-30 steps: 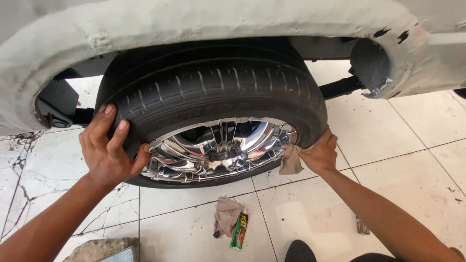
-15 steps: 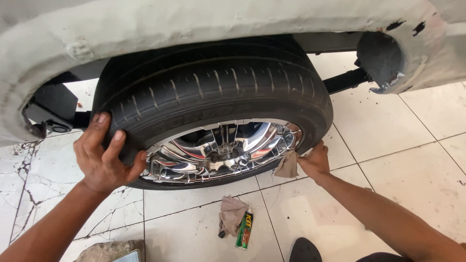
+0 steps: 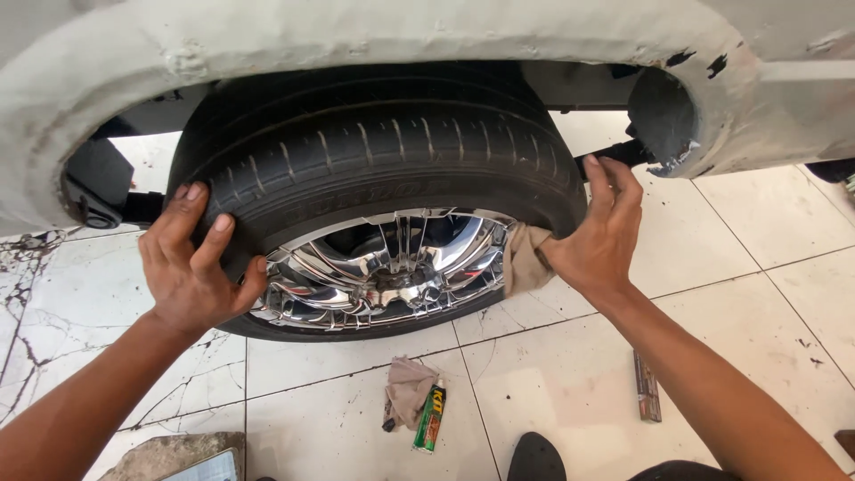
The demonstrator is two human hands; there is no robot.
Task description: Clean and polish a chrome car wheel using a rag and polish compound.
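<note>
My left hand (image 3: 191,272) is spread wide and flat on the black tyre (image 3: 374,160), left of centre in the frame, thumb hooked down toward the edge of the chrome rim (image 3: 392,267), holding nothing. My right hand (image 3: 601,236) presses on the tyre's right side, fingers pointing up along the rubber, with a tan rag (image 3: 525,258) pinched between palm and the rim's edge. The wheel fills the middle of the frame, tucked under the pale, scuffed wheel arch (image 3: 356,44) across the top. Low centre on the white tiled floor (image 3: 757,240) lie a crumpled cloth (image 3: 408,392) and a small green tube (image 3: 430,417), touching each other. At lower right, a short brownish strip (image 3: 647,387) rests beside my forearm.
</note>
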